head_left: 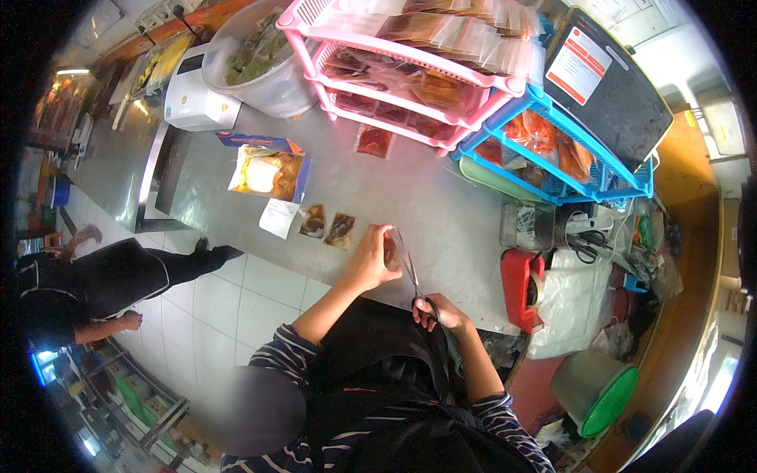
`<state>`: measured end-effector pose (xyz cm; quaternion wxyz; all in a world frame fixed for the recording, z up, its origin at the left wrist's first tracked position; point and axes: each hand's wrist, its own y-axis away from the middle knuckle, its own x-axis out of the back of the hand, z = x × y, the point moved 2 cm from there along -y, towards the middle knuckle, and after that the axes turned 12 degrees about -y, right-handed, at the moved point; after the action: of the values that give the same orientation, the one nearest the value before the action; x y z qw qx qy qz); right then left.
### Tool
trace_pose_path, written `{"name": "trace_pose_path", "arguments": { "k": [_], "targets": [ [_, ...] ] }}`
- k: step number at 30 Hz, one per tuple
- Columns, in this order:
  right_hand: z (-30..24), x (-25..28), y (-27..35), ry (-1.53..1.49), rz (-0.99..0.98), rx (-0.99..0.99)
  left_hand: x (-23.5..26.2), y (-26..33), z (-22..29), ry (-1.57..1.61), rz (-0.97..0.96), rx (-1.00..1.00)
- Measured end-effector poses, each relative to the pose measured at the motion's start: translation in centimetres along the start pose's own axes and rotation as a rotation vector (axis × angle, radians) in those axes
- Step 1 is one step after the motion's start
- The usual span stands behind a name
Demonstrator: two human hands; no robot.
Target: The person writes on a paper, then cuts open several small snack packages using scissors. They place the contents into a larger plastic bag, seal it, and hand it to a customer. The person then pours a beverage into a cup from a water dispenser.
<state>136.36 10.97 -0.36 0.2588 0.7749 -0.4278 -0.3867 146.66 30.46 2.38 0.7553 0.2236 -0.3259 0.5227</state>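
Note:
Over the front edge of the steel counter (315,142), my left hand (369,264) pinches a small clear sachet (391,251) with reddish-brown contents. My right hand (443,310) has its fingers through the handles of a pair of scissors (408,264). The scissor blades point away from me, along the sachet's right side; whether they touch its film I cannot tell. Left of my left hand lie two dark brown sachets, one (340,230) nearer it and one (312,221) beside a white paper slip (278,217). An open food box (272,175) stands behind the slip.
A pink rack (481,75) and a blue rack (544,142) with packets stand at the back, a red sachet (374,140) by the pink one. At right are a red tape dispenser (520,290) and a green-lidded bin (587,394). Another person (87,284) is at left.

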Motion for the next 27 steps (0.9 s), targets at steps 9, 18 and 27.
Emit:
{"name": "trace_pose_path", "arguments": {
  "k": [9,18,27],
  "targets": [
    [-1.1,-0.5,0.2,0.212,0.242,0.023,-1.0,0.9,-1.2,0.022,0.016,-0.01],
    [-2.8,-1.1,-0.8,0.284,0.295,0.085,-1.0,1.7,-1.9,0.059,0.004,-0.034],
    [-3.9,-0.4,-3.9,0.189,0.203,0.011,-1.6,2.5,-2.4,0.109,0.015,-0.035]
  ]
}}
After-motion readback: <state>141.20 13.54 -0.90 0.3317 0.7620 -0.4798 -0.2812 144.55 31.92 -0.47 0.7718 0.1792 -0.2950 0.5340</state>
